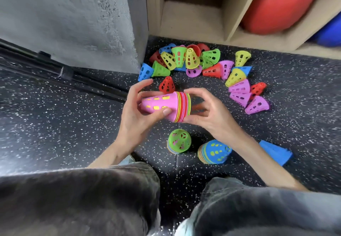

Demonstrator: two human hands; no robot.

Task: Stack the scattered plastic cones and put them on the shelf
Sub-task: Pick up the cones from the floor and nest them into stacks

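Knees [77,195] flank both hands [137,113] holding cone stack [166,105] above floor [55,125].

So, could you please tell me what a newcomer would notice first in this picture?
Probably the pink-topped stack of cones held sideways between the left hand and right hand at the centre. Next, the bright scattered cones on the speckled floor beyond, and the red ball in the shelf.
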